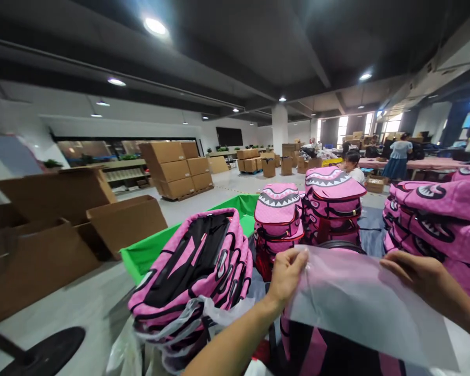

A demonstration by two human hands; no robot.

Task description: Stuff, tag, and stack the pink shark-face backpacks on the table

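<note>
A translucent plastic bag [360, 297] is stretched out between my two hands. My left hand [288, 274] pinches its upper left corner, thumb against fingers. At the upper right edge, my right hand [413, 269] grips the bag with its fingers pressed together. Below and partly behind the plastic lies a pink and black backpack [311, 347], mostly covered. To the left leans a stack of pink backpacks [203, 256] with black back panels, some clear plastic around its lower part. More pink backpacks with a toothed-mouth print [280, 203] stand piled beyond my hands.
Another heap of pink backpacks [438, 219] rises at the right. A green-sided bin [141, 256] stands behind the left stack. Open cardboard boxes [125, 224] are at the left, with stacked closed cartons [176, 169] farther back. Other people [399, 154] are at tables in the background.
</note>
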